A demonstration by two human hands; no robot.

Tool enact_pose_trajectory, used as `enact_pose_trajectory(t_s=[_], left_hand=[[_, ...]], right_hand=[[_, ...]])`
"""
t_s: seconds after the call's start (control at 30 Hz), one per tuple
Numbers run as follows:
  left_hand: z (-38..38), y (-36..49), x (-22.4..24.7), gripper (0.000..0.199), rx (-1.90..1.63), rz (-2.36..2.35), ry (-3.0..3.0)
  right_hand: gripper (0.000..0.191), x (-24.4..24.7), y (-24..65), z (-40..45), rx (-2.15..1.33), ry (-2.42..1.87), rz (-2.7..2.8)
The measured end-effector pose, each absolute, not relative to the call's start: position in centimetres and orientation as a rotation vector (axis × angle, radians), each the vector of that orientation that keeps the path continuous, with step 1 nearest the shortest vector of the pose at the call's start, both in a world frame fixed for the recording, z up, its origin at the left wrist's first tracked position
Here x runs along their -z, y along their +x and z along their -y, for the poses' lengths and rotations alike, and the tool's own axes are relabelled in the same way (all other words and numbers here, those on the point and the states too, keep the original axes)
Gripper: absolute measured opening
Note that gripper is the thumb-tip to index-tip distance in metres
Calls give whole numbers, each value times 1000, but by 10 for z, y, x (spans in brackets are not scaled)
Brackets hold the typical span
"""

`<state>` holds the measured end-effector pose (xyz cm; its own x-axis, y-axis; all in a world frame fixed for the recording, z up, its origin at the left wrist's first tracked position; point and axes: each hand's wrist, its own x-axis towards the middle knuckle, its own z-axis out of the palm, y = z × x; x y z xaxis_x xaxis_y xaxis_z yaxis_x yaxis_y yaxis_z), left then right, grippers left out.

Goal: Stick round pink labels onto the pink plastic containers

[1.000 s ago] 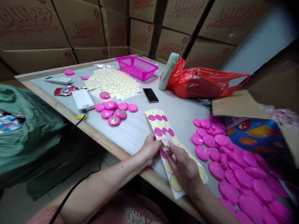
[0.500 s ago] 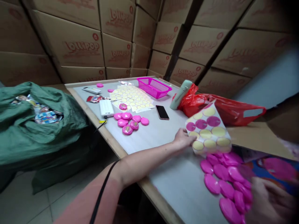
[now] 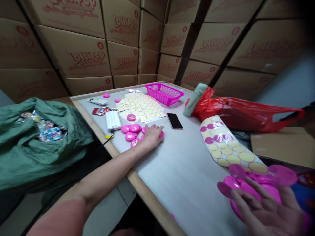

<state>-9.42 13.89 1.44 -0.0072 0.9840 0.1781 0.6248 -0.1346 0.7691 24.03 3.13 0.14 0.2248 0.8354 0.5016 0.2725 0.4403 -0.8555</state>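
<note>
A person's left hand (image 3: pixel 152 137) rests open, palm down, on a cluster of pink plastic discs (image 3: pixel 131 136) toward the far left of the worktop (image 3: pixel 187 183), beside a white power bank (image 3: pixel 113 120). The right hand (image 3: pixel 267 209), fingers spread, sits over a heap of pink discs (image 3: pixel 283 174) at near right, its grip impossible to judge. A strip of pink and yellow round stickers (image 3: pixel 226 144) lies just beyond it.

"Where does this view look from?"

"The person's head, facing forward and down over the left hand (image 3: pixel 152 137) and right hand (image 3: pixel 267 209)."

"How near is it?"

"Close: the right hand fills the lower corner, the left reaches mid-frame, the table (image 3: pixel 187 183) runs ahead, and stacked cartons (image 3: pixel 86 59) rise beyond the hands."
</note>
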Motion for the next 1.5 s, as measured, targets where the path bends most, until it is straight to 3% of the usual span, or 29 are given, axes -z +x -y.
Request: enact_pose_trajectory(t_s=[0.13,0.23,0.3,0.43,0.53,0.67,0.8,1.1,1.3,1.43,1.5], left_hand=[[-82,-43,-11,70,-910,-1275,1955],[-37,-9,-3,65,-778,-1052,2086],[-19,4,3,60,-631,-1015,2174],[-12,13,3,72,-536,-1263,2189],[-15,16,-1,56,-418,-1464,2188],[-13,21,0,33,-509,-1322,2125],[1,38,4,34,-728,-1056,1921],[35,90,-7,12,-918,-821,1233],[31,67,-22,46,-568,-677,1059],[24,48,-10,66,-809,-885,1405],[19,39,-3,65,-992,-948,1602]], right_hand=[[79,-24,232,-30,-680,-1171,1059],[73,-25,236,-31,-767,-1088,1136],[82,-19,238,-30,-797,-1060,1178],[87,-8,240,-30,-782,-1064,1200],[87,-6,240,-30,-766,-1051,1248],[84,-7,237,-30,-850,-1058,1244],[84,-12,224,-24,-840,-1042,1117],[78,-23,205,-11,-740,-1037,1076],[80,-20,207,-19,-838,-1074,967],[77,-31,224,-25,-1019,-1036,767],[76,-37,233,-28,-1086,-1037,695]])
